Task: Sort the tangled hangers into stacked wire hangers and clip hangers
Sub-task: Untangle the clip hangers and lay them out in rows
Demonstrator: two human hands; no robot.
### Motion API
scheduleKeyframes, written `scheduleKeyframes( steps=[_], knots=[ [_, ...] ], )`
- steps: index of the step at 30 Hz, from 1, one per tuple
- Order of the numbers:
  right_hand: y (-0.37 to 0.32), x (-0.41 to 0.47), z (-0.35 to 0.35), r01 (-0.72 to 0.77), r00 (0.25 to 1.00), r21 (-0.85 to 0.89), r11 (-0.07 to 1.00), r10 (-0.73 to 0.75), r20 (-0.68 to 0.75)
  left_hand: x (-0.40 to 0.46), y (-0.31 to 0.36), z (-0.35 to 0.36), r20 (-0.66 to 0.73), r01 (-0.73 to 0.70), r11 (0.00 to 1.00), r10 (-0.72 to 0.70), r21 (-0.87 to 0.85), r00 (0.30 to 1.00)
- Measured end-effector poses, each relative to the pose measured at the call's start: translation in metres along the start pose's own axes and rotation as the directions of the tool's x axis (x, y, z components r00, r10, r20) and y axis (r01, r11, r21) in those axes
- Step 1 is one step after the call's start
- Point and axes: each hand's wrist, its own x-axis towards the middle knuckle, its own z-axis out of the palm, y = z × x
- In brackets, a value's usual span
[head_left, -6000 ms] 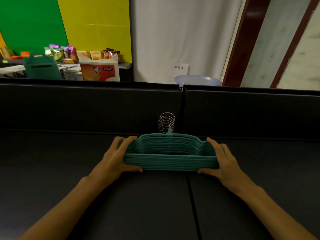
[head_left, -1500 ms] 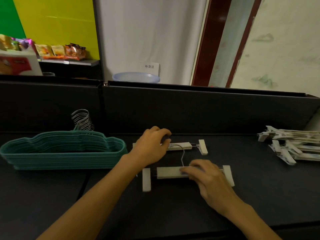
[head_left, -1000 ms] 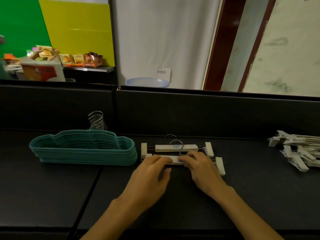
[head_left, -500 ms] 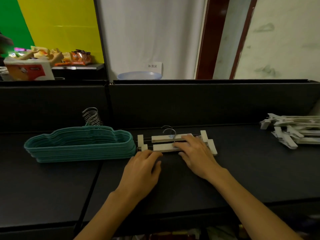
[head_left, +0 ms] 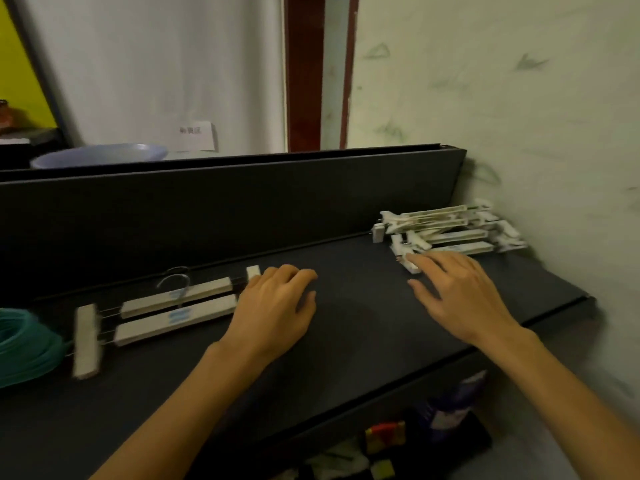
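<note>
Two white clip hangers [head_left: 173,308] lie side by side on the dark table [head_left: 346,323], left of centre. My left hand [head_left: 277,306] rests at their right end with loosely curled fingers, covering the clips there. A tangled pile of white clip hangers [head_left: 446,230] sits at the far right by the wall. My right hand [head_left: 457,292] reaches toward that pile with spread fingers, its fingertips near the closest clip. The edge of the teal hanger stack [head_left: 24,348] shows at the left border.
A dark partition [head_left: 225,206] runs along the back of the table. The wall [head_left: 519,116] closes the right side. A pale basin [head_left: 100,155] stands behind the partition. Below the table's front edge lie a bottle and small items [head_left: 415,431].
The view has swung right. My right hand left the two clip hangers and moved toward the pile at the right. My left hand slid to the hangers' right end.
</note>
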Motion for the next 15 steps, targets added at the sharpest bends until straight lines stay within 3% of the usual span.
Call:
scheduleKeyframes(
  steps=[5,10,15],
  knots=[
    [0.108,0.013,-0.002,-0.083,0.997,0.067,0.994,0.083,-0.001,0.091,0.061,0.045,-0.049,-0.030,1.000,0.031,0.007,0.998],
    [0.181,0.032,0.008,-0.074,0.997,0.140,0.987,0.070,0.033,0.179,0.097,0.078,-0.073,0.004,1.000,-0.006,-0.021,0.997],
    [0.207,0.051,0.021,-0.047,0.997,0.242,0.969,0.031,0.066,0.248,0.108,0.097,0.041,0.067,0.987,-0.061,-0.146,0.997]
  ],
)
